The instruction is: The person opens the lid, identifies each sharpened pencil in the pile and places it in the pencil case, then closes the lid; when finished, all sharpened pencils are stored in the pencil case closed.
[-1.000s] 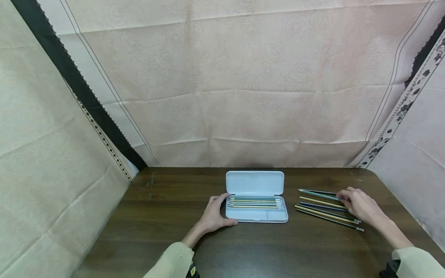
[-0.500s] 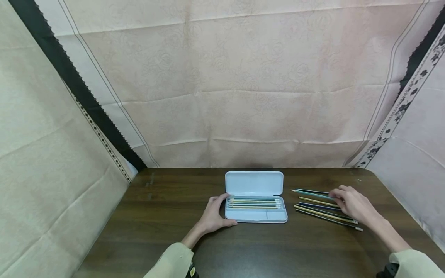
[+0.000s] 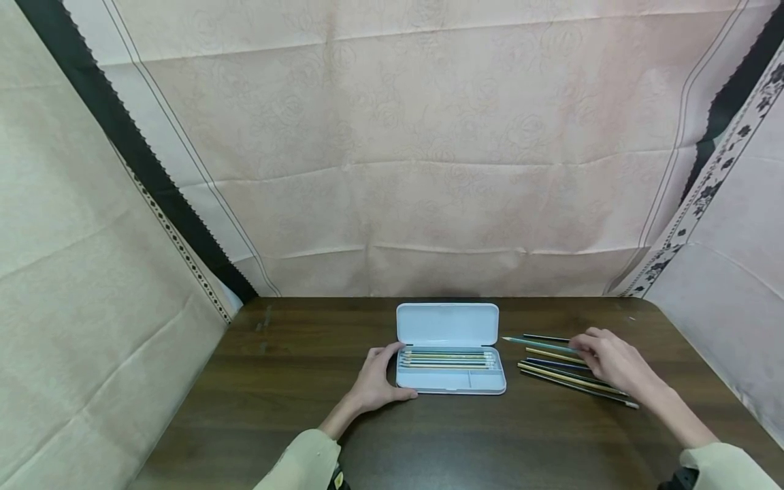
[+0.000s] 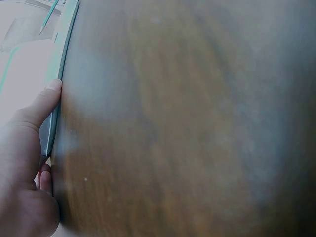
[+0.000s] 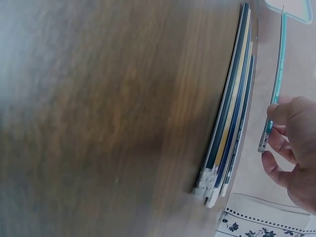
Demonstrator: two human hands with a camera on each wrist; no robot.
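Note:
In the head view, a light blue pencil case (image 3: 429,380) lies with its lid (image 3: 447,324) raised at the back. Several pencils (image 3: 447,358) rest in its long upper compartment. My left hand (image 3: 378,382) holds the case at its left end, thumb at the front edge and fingers at the back corner. A teal pencil (image 5: 279,69) is pinched near its eraser end by my right hand (image 3: 612,357), its sharpened tip pointing left toward the case. Beneath that hand, several dark and gold pencils (image 3: 566,381) lie side by side on the table, partly hidden by it.
The dark wooden table (image 3: 294,408) has its back edge against a hanging pale cloth (image 3: 453,170). More cloth, with dark trim, hangs at the left and right sides. A smaller divided section sits along the case's front.
My right hand has moved left with the teal pencil, whose tip is now closer to the case. My left hand and the case stay in place.

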